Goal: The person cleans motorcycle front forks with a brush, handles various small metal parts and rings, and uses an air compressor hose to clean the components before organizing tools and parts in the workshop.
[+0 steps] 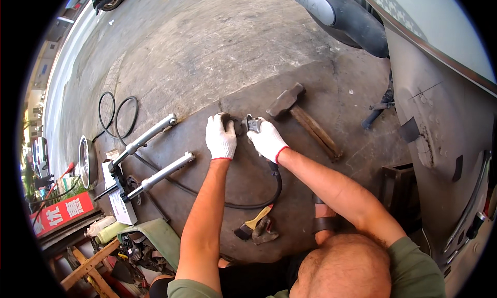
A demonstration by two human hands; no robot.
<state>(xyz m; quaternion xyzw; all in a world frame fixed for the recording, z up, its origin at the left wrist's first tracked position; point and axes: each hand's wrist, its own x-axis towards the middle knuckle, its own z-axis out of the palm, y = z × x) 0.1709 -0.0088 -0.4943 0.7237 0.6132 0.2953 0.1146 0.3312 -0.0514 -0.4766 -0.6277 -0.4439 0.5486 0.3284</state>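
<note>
Both hands wear white knit gloves with red cuffs, close together above the dark floor mat [352, 143]. My left hand [221, 136] is closed on a small dark metal part [235, 123], its exact shape partly hidden. My right hand [265, 142] grips a silver metal tool [253, 124] beside that part. A black hose [277, 187] runs from below this hand and curves left across the floor. Just right of my hands lies a hammer [287, 98] with a wooden handle [316, 132].
Left: silver fork tubes [158, 176] on a white box [124, 210], metal bowl [88, 161], red sign [64, 215], clutter. A brush [248, 224] and rag [265, 235] lie below my hands. Right: grey scooter body [432, 127], dark stand [393, 192]. A parked two-wheeler [108, 0] stands far ahead.
</note>
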